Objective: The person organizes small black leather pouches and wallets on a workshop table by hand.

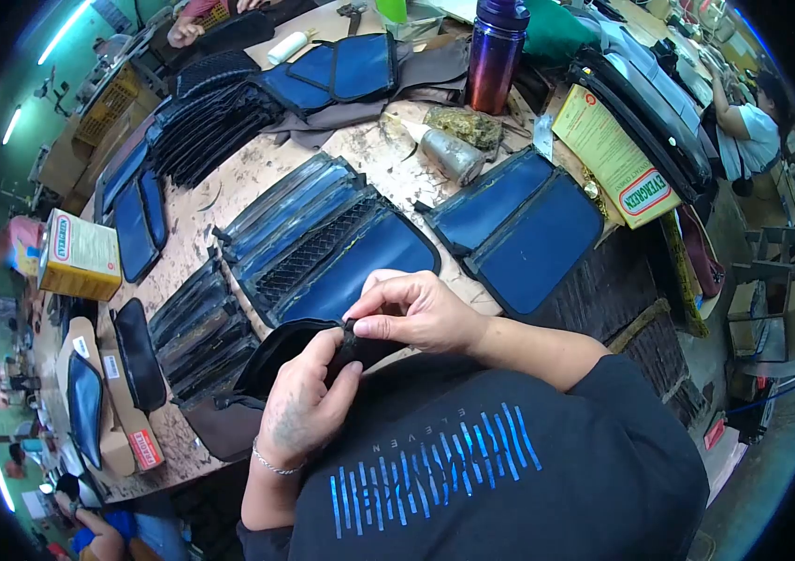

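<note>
A black leather-like piece (278, 360) is held near the table's front edge, close to the person's shirt. My left hand (306, 397) is closed round its right end, thumb and fingers pressed on the edge. The fingertips of my right hand (407, 313) pinch the same edge from the other side; anything small between them is hidden. Just beyond the hands lies a dark blue panel with mesh and black strips (351, 252). A second blue panel with black edging (524, 234) lies to its right.
A purple bottle (496, 56), a metal cone-shaped container (452, 154) and a yellow-green tin (614, 154) stand or lie at the back right. Another tin (79, 254) is at the left. Stacked black pieces (210, 131) lie back left. Other people's hands (185, 33) show at the far side.
</note>
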The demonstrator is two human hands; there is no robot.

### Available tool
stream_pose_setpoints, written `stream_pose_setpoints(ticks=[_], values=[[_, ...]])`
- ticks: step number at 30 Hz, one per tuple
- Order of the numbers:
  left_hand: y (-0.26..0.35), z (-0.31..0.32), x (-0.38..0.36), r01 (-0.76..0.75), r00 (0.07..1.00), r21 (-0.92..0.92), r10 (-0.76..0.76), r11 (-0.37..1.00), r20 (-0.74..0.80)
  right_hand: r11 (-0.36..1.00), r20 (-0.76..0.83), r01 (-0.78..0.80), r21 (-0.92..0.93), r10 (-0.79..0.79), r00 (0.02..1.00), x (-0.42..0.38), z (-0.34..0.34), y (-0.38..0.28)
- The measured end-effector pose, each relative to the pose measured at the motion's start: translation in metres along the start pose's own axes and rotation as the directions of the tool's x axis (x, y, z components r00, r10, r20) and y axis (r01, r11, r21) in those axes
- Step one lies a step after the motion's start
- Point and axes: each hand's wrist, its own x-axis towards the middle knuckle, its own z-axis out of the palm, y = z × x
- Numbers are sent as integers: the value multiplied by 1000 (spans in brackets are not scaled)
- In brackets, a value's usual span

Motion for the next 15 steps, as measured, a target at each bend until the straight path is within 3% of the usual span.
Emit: stream_pose_setpoints(ticks=[1, 3, 4, 6, 8, 10, 12, 15], values=[[0, 1, 1, -1, 1000, -18, 1, 1000, 2, 1000, -1, 1, 0, -1, 1000, 0, 0, 1], [-2, 1, 1, -4, 1000, -35, 4, 999, 2, 888, -20, 289, -358, -317, 948, -1, 2, 3], [-4, 1, 2, 2, 1000, -40, -2, 999, 2, 887, -19, 292, -358, -319, 947, 0, 2, 3], [-4, 0, 2, 6, 1000, -45, -6, 999, 2, 717, 32, 462, -522, -524, 851, 1, 3, 2], [-3, -2, 0, -26, 1000, -54, 26, 998, -6, 761, 28, 427, -488, -476, 879, -2, 4, -2], [-13, -2, -1, -12, 1000, -94, 12, 995, -2, 981, -12, 144, -131, -146, 989, -4, 5, -8], [-15, -3, -1, 2, 1000, -135, -2, 991, 0, 998, -6, 63, -28, -63, 998, -2, 3, -9], [-12, -7, -1, 55, 998, -140, -51, 989, 30, 951, 63, -112, 289, 98, 993, 0, -1, 5]])
